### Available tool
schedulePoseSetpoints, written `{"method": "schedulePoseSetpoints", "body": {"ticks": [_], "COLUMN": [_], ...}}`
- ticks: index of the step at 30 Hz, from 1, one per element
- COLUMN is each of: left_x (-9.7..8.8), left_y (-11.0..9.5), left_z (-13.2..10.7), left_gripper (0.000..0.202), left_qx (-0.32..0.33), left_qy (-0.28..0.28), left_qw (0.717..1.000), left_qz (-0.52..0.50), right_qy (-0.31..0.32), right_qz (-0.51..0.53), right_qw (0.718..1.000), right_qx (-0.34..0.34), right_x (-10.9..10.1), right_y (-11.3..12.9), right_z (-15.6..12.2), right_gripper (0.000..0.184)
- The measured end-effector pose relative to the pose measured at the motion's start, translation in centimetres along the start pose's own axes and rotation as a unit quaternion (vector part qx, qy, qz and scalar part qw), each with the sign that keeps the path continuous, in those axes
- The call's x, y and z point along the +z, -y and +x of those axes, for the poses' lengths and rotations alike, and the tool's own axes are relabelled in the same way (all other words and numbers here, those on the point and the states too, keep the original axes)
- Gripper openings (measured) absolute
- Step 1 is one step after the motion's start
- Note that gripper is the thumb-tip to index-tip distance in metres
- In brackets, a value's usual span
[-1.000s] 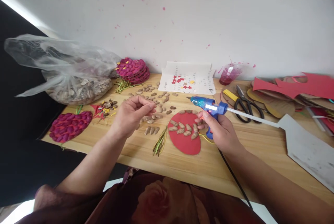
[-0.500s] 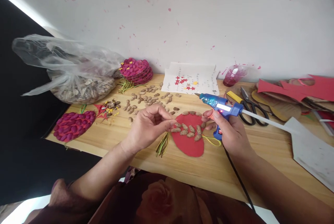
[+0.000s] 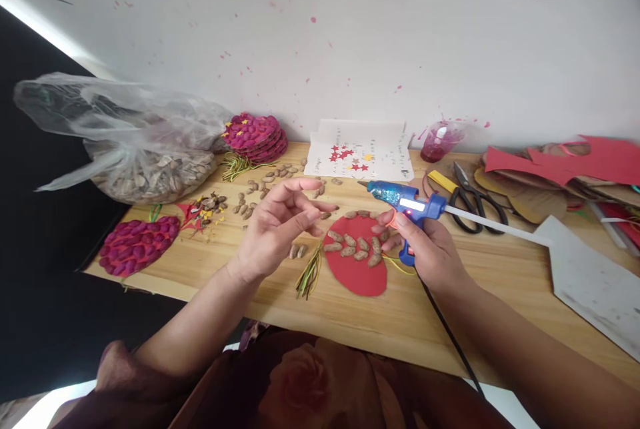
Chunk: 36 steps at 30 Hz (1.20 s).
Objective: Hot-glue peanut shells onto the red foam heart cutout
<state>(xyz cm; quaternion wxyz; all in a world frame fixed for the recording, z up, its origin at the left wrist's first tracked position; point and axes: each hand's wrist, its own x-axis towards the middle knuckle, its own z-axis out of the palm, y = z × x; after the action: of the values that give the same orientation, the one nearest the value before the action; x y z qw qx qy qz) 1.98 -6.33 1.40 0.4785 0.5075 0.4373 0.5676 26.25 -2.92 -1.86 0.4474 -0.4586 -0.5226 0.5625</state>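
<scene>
Left of the red disc (image 3: pixel 357 280), the left hand (image 3: pixel 273 232) hovers with fingers loosely parted, seemingly released. A tassel (image 3: pixel 309 271) lies beside the disc's left edge. Peanuts (image 3: pixel 361 255) sit on the disc in slanted rows. By the disc's right edge, the right hand (image 3: pixel 430 242) grasps a glue gun (image 3: pixel 407 204), nozzle pointing left, long axis sloping down rightward along the glue stick (image 3: pixel 500 225). Scissors (image 3: pixel 476 197) lie right of the disc.

I find glue gun (image 3: pixel 426 211) blue w/ glitter, oval card (image 3: pixel 357 281) red, its peanuts (image 3: pixel 361 255) tan w/ dk speckles, stack (image 3: pixel 256 137) magenta w/ yel stars (image 3: pixel 243 123), garment (image 3: pixel 301 379) maroon, rose-print.
</scene>
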Motion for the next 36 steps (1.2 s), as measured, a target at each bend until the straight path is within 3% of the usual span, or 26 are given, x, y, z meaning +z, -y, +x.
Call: {"method": "schedulePoseSetpoints", "body": {"ticks": [3, 6, 9, 11, 14, 16, 18, 19, 23, 25, 27, 30, 36], "left_x": [-0.1, -0.6, -1.4, -1.8, -2.0, -2.1, -2.4, -2.6, -4.4, -5.8, -7.3, -9.5, -12.9], "left_y": [0.3, 0.3, 0.5, 0.7, 1.2, 1.3, 1.1, 0.8, -1.9, -3.8, -5.6, -7.6, -8.9], "left_z": [0.5, 0.8, 0.9, 1.1, 1.3, 1.5, 1.7, 1.8, 1.6, 1.1, 0.5, -0.7, -3.5], "left_gripper": [0.033, 0.024, 0.022, 0.026, 0.016, 0.012, 0.019, 0.020, 0.015, 0.020, 0.020, 0.018, 0.019], "left_qx": [-0.032, 0.009, 0.131, 0.196, 0.214, 0.200, 0.184, 0.172, 0.048, 0.022, 0.031, 0.044, 0.027], "left_qy": [0.025, 0.033, 0.046, 0.073, 0.112, 0.123, 0.113, 0.102, 0.020, -0.054, -0.133, -0.173, -0.211], "left_qw": [0.999, 0.978, 0.890, 0.827, 0.760, 0.737, 0.747, 0.768, 0.914, 0.958, 0.970, 0.971, 0.945], "left_qz": [0.019, 0.207, 0.435, 0.522, 0.604, 0.633, 0.629, 0.609, 0.402, 0.279, 0.202, 0.158, 0.247], "right_qy": [-0.004, -0.004, -0.003, -0.003, -0.002, 0.003, 0.005, 0.006, 0.003, 0.002, 0.001, 0.003, -0.004], "right_qz": [-0.014, -0.034, -0.039, -0.034, -0.037, -0.038, -0.037, -0.039, -0.047, -0.050, -0.048, -0.045, -0.044], "right_qw": [1.000, 0.998, 0.998, 0.998, 0.998, 0.998, 0.998, 0.998, 0.998, 0.998, 0.998, 0.998, 0.998], "right_qx": [0.026, 0.049, 0.052, 0.049, 0.045, 0.042, 0.041, 0.044, 0.043, 0.040, 0.042, 0.048, 0.037], "right_x": [0.1, 0.2, 0.2, 0.2, 0.2, 0.2, 0.1, 0.0, -0.2, -0.2, -0.2, -0.2, -0.6], "right_y": [0.2, 0.5, 0.6, 0.5, 0.3, 0.2, 0.1, 0.0, -0.3, -0.3, -0.3, -0.4, -0.9], "right_z": [0.0, 0.1, 0.1, 0.1, 0.1, 0.1, 0.1, 0.1, 0.2, 0.2, 0.3, 0.2, 0.5], "right_gripper": [0.050, 0.055, 0.055, 0.053, 0.052, 0.051, 0.051, 0.051, 0.048, 0.046, 0.044, 0.042, 0.038]}}
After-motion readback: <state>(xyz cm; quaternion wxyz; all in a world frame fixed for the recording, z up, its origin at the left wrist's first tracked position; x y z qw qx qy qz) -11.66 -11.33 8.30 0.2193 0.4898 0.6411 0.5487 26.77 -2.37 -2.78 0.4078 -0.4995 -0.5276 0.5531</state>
